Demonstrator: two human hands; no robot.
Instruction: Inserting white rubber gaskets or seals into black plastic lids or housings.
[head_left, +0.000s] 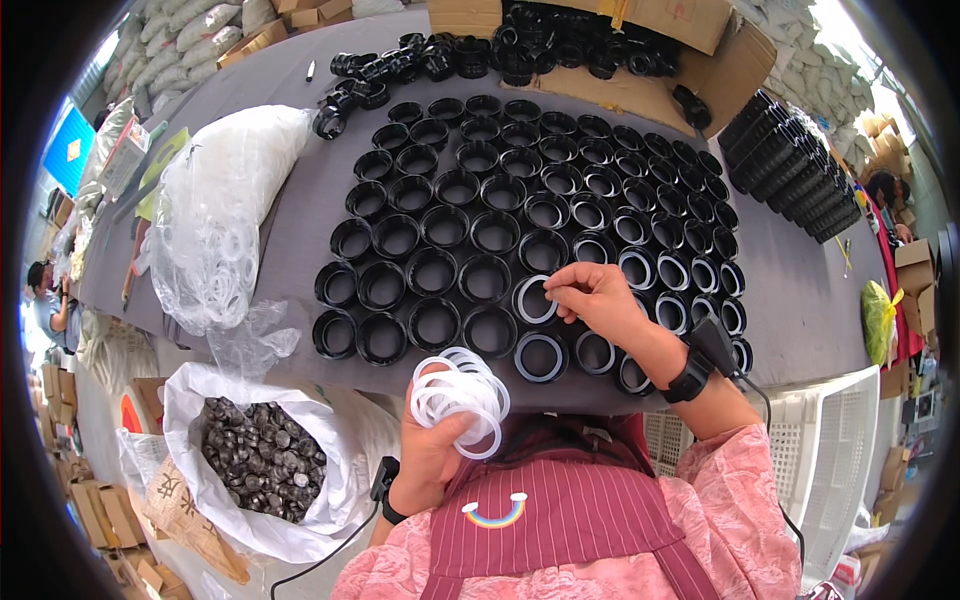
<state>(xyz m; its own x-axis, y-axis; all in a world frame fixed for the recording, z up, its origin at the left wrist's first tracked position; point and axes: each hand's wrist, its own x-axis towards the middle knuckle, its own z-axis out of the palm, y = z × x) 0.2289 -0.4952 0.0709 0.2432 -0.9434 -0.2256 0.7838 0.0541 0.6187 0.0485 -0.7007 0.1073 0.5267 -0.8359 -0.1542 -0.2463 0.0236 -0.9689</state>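
A loose bunch of thin white plastic rings (484, 372) is gripped in my left hand (428, 455), just off the table's near edge. My right hand (598, 300) reaches over the rows of black rings, thumb and fingers pinched at the rim of one white ring (520, 300). That white ring lies in the mouth of a black ring; whether it is fully seated I cannot tell. Black rings to the right, such as the near one (541, 376), show pale rings inside. Those to the left, like this black ring (381, 338), show only the grey cloth through them.
A clear plastic bag (225, 190) of white rings lies at the left. Below it stands a white sack (190, 430) of small dark round parts. Jumbled black rings (400, 65) and an open cardboard box (745, 70) are at the back, stacked black rings (790, 165) at the right.
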